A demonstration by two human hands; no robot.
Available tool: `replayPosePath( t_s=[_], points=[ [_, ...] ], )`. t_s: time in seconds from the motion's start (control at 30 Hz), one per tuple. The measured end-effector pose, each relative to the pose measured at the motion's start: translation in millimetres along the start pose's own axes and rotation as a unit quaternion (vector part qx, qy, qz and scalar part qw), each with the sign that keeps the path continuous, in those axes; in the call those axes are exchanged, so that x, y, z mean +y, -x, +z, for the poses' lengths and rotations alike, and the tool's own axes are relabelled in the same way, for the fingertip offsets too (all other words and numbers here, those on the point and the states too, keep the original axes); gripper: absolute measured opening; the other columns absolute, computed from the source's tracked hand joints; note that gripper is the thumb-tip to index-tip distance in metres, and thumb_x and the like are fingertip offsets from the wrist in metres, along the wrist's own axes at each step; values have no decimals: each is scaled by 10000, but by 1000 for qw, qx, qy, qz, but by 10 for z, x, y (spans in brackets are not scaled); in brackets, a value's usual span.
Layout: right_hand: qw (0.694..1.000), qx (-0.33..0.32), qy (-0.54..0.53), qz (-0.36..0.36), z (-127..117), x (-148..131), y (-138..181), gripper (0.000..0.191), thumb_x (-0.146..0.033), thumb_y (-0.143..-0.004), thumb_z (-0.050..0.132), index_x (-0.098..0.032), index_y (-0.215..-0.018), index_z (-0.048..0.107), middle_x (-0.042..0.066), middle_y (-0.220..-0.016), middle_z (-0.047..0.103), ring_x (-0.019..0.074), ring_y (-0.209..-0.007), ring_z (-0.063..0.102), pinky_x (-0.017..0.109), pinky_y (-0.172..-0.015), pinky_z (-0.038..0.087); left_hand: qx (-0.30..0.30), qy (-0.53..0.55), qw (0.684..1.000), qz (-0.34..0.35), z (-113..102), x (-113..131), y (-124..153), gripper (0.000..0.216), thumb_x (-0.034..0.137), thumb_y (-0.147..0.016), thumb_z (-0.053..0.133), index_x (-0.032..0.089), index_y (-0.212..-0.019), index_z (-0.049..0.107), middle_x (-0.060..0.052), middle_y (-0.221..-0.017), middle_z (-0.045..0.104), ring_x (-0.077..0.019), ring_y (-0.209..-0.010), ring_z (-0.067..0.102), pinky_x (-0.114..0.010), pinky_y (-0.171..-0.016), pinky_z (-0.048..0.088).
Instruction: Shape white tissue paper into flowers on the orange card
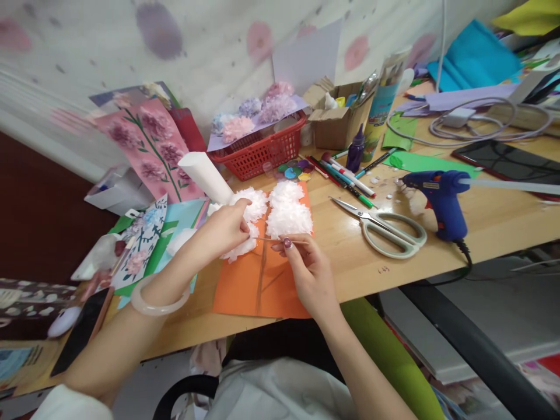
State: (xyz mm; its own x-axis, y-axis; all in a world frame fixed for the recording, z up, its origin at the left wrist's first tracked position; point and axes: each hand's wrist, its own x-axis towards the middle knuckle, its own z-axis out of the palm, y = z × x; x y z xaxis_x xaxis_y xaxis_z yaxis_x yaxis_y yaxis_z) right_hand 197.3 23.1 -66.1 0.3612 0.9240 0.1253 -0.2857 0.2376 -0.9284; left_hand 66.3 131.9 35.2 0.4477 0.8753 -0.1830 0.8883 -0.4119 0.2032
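Observation:
An orange card point(262, 286) lies at the table's near edge with three white tissue-paper flowers point(289, 213) on its upper part. My left hand point(225, 227), a pale bangle on its wrist, is closed in a pinch on one end of a thin brown strip point(275, 240). My right hand point(308, 274) pinches the other end, so the strip lies stretched across the card just below the flowers. Faint brown stem lines show on the card beneath.
White-handled scissors point(385, 227) and a blue glue gun point(441, 201) lie right of the card. Behind are markers point(345, 175), a red basket point(262, 151) with paper flowers, a cardboard box point(335, 119), a white paper roll point(205, 175), a pink flower card point(149, 146) and cables.

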Motion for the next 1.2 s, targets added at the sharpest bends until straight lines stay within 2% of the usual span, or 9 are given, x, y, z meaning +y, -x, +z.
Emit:
replayPosePath(
  t_s=[0.17, 0.37, 0.57, 0.67, 0.77, 0.9, 1.03, 1.2],
  points=[
    [999, 43, -13, -12, -1, -26, 18, 187, -398, -948, 592, -232, -936, 679, 38, -861, 742, 190, -838, 709, 381, -841, 553, 0, -31, 999, 20, 2, -34, -49, 540, 100, -751, 544, 131, -1290, 515, -82, -857, 759, -252, -775, 714, -279, -589, 426],
    [1000, -5, 18, -3, 0, 28, 4, 195, -405, -955, 585, -234, -977, 677, 51, -922, 752, 207, -906, 702, 402, -881, 531, -6, -34, 999, 40, 32, -116, -115, 546, 85, -739, 537, 128, -1282, 532, -77, -839, 753, -260, -779, 705, -288, -608, 420],
    [998, -19, 64, -7, 0, 63, -6, 197, -397, -964, 564, -229, -971, 665, 62, -953, 753, 225, -951, 696, 406, -886, 509, 3, -6, 999, 40, 26, -107, -114, 489, 79, -748, 549, 139, -1232, 582, -68, -822, 748, -250, -736, 703, -281, -587, 418],
    [996, -26, 80, -6, 1, 74, -10, 197, -396, -968, 551, -230, -978, 658, 67, -979, 754, 233, -982, 695, 407, -895, 500, -17, 10, 999, 38, -7, -80, -100, 500, 75, -739, 547, 147, -1232, 581, -60, -844, 755, -232, -708, 700, -272, -563, 422],
    [996, -23, 81, -9, -3, 73, -13, 203, -402, -966, 550, -230, -990, 656, 65, -967, 755, 228, -969, 696, 405, -895, 503, -25, 25, 998, 46, -60, -72, -73, 511, 97, -736, 560, 146, -1244, 586, -68, -899, 765, -225, -762, 714, -265, -594, 459],
    [998, 35, 52, -17, -17, 37, -5, 228, -431, -943, 577, -221, -952, 664, 48, -887, 747, 205, -858, 696, 387, -849, 524, 28, 47, 998, 32, -169, -149, 52, 442, 179, -784, 559, 136, -1217, 634, -93, -964, 778, -238, -863, 730, -286, -702, 509],
    [996, 81, 41, -13, -47, -1, 9, 259, -460, -914, 612, -211, -923, 684, 26, -796, 728, 184, -788, 676, 362, -800, 525, 109, 70, 992, 0, -334, -400, 310, 315, 274, -793, 576, 193, -1055, 729, -62, -954, 786, -247, -865, 730, -303, -741, 516],
    [994, 106, 39, -5, -95, 27, -1, 297, -493, -886, 646, -206, -944, 698, 21, -791, 718, 180, -789, 654, 363, -811, 497, 257, 68, 953, -144, -527, -853, 723, 237, 316, -772, 615, 222, -932, 762, -31, -873, 784, -264, -862, 715, -321, -779, 504]
  ],
)
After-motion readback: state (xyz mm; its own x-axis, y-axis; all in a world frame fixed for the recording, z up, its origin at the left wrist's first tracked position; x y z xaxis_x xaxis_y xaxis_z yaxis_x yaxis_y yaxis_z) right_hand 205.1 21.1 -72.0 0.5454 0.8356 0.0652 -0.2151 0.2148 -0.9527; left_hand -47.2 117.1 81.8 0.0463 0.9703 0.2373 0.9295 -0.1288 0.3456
